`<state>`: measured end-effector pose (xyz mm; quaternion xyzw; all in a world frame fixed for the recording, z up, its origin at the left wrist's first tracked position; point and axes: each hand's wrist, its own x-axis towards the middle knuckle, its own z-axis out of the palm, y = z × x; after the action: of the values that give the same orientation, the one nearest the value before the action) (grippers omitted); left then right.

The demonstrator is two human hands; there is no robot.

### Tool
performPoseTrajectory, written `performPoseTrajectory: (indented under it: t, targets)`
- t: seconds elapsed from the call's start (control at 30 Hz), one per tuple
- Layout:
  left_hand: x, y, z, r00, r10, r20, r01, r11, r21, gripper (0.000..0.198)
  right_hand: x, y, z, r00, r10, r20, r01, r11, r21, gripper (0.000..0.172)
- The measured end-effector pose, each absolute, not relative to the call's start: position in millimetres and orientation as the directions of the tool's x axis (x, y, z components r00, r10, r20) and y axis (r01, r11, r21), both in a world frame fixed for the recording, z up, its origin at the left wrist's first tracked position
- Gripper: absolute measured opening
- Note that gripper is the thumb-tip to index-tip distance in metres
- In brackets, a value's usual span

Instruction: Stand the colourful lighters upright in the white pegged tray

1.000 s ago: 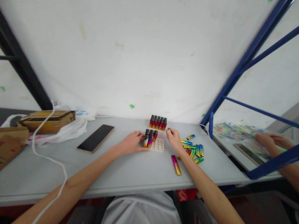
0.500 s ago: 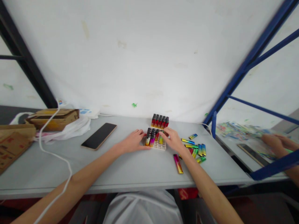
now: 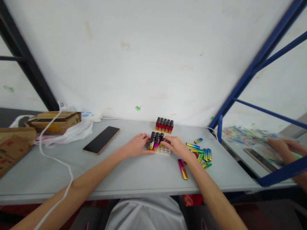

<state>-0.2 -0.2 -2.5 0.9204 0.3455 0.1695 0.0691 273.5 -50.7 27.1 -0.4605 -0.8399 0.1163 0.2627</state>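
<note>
A white slotted tray [image 3: 164,151] lies on the grey table [image 3: 134,172], its left part filled with upright rainbow-coloured lighters [image 3: 155,141]. My left hand [image 3: 136,146] rests against the tray's left side, fingers curled round it. My right hand [image 3: 174,146] is over the tray's right part, fingers pinched on a lighter that stands among the slots. A second full block of lighters [image 3: 164,125] stands just behind. Loose lighters [image 3: 201,153] lie in a heap right of my right hand, and one [image 3: 182,168] lies alone nearer to me.
A black phone [image 3: 101,140] lies left of the tray. Cardboard boxes [image 3: 54,121], a white plastic bag [image 3: 76,129] and a white cable [image 3: 54,159] sit at the far left. A blue steel frame [image 3: 242,86] borders the right, beyond which another person's hands [image 3: 283,147] work on a neighbouring table.
My right hand came from the loose heap leftward over the tray, carrying a lighter down into the slots. The left hand stayed against the tray.
</note>
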Motion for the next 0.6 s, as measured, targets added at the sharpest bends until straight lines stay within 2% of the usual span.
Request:
performPoseTrajectory:
  t: [0.1,0.23,0.3,0.4,0.53,0.6]
  targets:
    - [-0.4,-0.1,-2.9,0.706,0.659,0.26,0.615,-0.752,0.237,0.065,267.5,-51.7,26.2,-0.437,0.838,0.326,0.787,0.532,-0.313,0.042]
    - [-1.3,1.7,-4.1,0.696,0.668,0.265,0.618,-0.744,0.255,0.065,273.0,-51.3,31.7,-0.426,0.864,0.269,0.787,0.501,-0.361,0.043]
    - [-1.7,3.0,-5.2,0.698,0.666,0.264,0.614,-0.746,0.258,0.065,290.5,-50.6,37.4,-0.368,0.869,0.331,0.789,0.48,-0.384,0.042]
    - [-1.9,4.6,-7.0,0.701,0.659,0.274,0.605,-0.752,0.262,0.067,336.5,-51.9,39.4,-0.255,0.864,0.433,0.858,0.409,-0.309,0.042]
    - [-1.6,5.4,-8.9,0.698,0.65,0.3,0.6,-0.76,0.251,0.067,407.4,-60.2,15.6,-0.064,0.945,0.32,0.99,0.1,-0.1,0.054]
    - [-1.4,5.4,-9.2,0.697,0.649,0.304,0.602,-0.761,0.242,0.067,431.9,-63.2,-1.8,0.059,0.968,0.243,0.998,-0.049,-0.049,0.051]
